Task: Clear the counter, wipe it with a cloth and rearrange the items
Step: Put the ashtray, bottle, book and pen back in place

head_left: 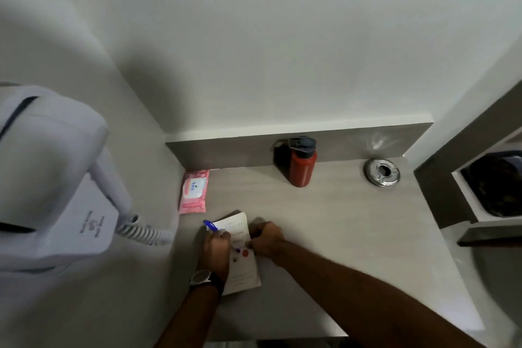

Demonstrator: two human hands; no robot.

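Observation:
A white booklet (pixel 242 268) with red print lies on the grey counter (pixel 339 229) near the front left. My left hand (pixel 216 248), a watch on its wrist, rests on the booklet's left side and holds a blue pen (pixel 210 225) whose tip sticks out past the fingers. My right hand (pixel 265 237) is curled on the booklet's right edge, gripping it. A pink wet-wipes pack (pixel 194 192) lies flat at the counter's left wall. A red bottle with a dark cap (pixel 302 162) stands upright at the back.
A round metal ashtray (pixel 382 172) sits at the back right of the counter. A white wall-mounted hair dryer (pixel 56 172) with a coiled cord (pixel 141 230) hangs on the left. A dark-lined bin (pixel 497 186) stands in a recess on the right.

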